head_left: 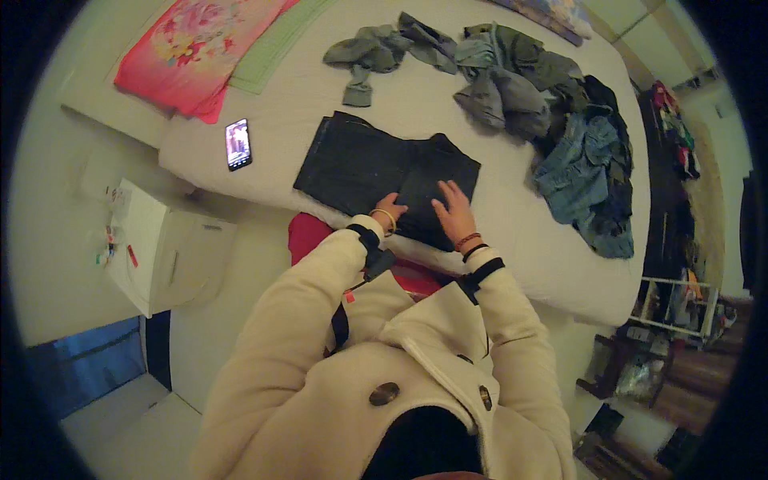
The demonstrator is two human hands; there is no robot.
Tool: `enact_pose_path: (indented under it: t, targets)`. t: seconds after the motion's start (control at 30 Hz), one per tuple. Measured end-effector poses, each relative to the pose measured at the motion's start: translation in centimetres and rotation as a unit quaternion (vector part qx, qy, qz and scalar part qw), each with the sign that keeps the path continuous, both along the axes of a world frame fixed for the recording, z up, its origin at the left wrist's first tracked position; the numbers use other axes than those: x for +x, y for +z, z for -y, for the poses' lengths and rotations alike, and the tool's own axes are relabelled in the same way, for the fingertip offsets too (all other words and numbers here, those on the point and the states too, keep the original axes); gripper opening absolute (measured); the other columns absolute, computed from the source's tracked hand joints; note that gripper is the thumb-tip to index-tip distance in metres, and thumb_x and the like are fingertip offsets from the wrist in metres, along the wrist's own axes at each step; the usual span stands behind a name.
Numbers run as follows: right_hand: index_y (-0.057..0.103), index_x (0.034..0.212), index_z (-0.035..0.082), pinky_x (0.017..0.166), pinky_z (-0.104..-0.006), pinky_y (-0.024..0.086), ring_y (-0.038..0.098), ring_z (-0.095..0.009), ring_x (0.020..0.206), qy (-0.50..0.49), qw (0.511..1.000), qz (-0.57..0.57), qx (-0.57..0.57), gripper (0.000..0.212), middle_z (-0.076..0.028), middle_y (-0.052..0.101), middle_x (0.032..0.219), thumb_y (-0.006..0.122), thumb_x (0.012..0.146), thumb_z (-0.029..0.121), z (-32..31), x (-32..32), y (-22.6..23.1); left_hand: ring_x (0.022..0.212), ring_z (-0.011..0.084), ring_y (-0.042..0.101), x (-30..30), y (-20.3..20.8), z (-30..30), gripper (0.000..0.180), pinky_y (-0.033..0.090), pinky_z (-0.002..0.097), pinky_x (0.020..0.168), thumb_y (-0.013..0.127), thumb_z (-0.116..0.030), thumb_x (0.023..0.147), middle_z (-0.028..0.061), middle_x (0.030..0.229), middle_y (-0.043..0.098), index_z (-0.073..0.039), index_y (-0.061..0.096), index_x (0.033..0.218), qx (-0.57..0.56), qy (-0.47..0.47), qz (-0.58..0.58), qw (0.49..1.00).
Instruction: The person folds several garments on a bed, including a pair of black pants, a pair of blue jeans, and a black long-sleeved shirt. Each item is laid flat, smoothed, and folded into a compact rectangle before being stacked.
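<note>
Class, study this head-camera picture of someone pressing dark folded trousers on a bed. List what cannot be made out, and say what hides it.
1. Head view: the left hand shows partly; its fingers curl out of sight on the dark trousers.
2. The phone screen is too small to read.
3. Garments in the clothes pile overlap, so they cannot be counted.
4. The shelf contents are dim and warped by the fisheye rim.
5. The right hand covers its patch of fabric.

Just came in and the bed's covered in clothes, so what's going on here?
A person in a cream coat leans over the bed, both hands flat on a folded pair of dark jeans: left hand, right hand. A heap of unfolded clothes lies beyond, and a phone rests to the left.
</note>
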State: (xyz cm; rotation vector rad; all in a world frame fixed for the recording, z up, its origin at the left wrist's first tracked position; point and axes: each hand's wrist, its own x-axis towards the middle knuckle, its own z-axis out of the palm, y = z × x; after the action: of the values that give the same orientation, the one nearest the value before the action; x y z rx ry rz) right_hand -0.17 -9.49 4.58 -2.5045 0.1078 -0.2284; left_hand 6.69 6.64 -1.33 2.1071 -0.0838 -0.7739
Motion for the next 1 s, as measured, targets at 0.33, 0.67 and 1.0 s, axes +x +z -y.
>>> enact_pose_path:
  t: [0.33,0.67,1.0]
  targets:
    - [0.035,0.124,0.02,0.092,-0.0569,0.021,0.019,-0.029,0.124,0.051,0.983,-0.067,-0.162,0.047,-0.006,0.023,0.135,0.046,0.081,0.034,-1.1,5.1,-0.2,0.124,0.0253,0.02,-1.6,3.3,-1.0,0.054,0.013,0.0435,0.101,0.049,-0.035,0.078,0.0123,0.132,0.027,-0.01,0.034,0.124,0.178,-0.341,0.368,0.847]
    - [0.027,0.129,0.025,0.097,-0.0562,0.012,0.015,-0.026,0.126,0.082,0.947,-0.171,-0.258,0.061,-0.003,0.017,0.137,0.05,0.076,0.045,0.9,7.6,-3.8,0.126,0.027,0.016,-1.4,0.7,-1.7,0.056,0.012,0.0421,0.102,0.048,-0.037,0.079,0.0107,0.135,0.022,-0.014,0.03,0.128,0.124,-0.298,0.386,0.864]
    - [0.04,0.117,0.0,0.085,-0.0362,0.039,0.049,-0.033,0.099,-0.259,0.95,-0.137,0.109,0.06,-0.021,0.049,0.109,0.064,0.068,0.026,5.0,0.9,-5.3,0.121,0.0294,0.026,0.1,1.9,-2.0,0.051,0.02,0.0417,0.099,0.051,-0.033,0.077,0.0111,0.132,0.028,-0.013,0.038,0.122,0.081,-0.328,0.306,0.89]
